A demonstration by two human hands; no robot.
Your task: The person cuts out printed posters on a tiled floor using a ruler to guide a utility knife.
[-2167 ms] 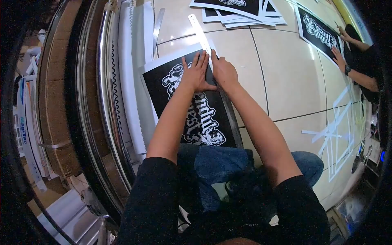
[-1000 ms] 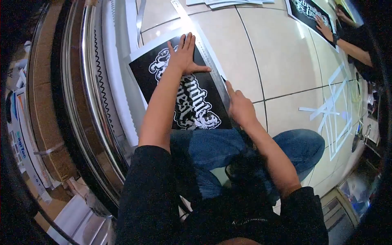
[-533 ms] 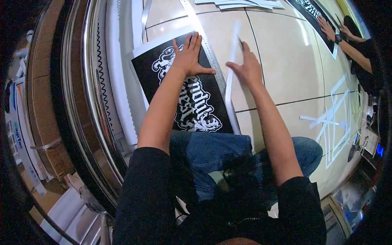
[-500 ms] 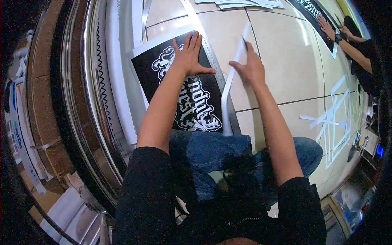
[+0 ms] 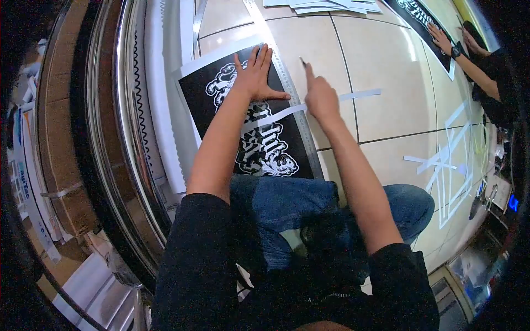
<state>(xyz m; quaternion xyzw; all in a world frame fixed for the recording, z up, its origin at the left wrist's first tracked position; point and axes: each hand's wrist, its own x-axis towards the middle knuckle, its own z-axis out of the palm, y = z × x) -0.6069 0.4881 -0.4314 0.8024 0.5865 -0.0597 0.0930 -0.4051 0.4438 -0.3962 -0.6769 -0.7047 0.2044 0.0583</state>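
My left hand (image 5: pixel 255 76) lies flat with fingers spread on a black sheet (image 5: pixel 201 83) printed with white lions and gothic lettering. Its thumb reaches the long steel ruler (image 5: pixel 301 118) along the sheet's right edge. Just right of the ruler, my right hand (image 5: pixel 323 99) is closed around a cutter knife (image 5: pixel 303 62); only the dark tip shows past the index finger. A narrow white paper strip (image 5: pixel 361 95) runs crosswise over the sheet and ruler, passing behind my right hand, which hides its middle.
Cut white strips (image 5: pixel 450 160) lie tangled on the tiled floor at right. White sheets (image 5: pixel 326 6) are stacked at the far side. At upper right, another person's hand (image 5: pixel 440 39) presses on a similar black print (image 5: pixel 414 16). Metal rails (image 5: pixel 124 105) stand at left.
The white strip has dropped from lengthwise beside the ruler to lying crosswise over it. My right hand has moved left and nearer me, its fingers now closed up. My left hand stays put.
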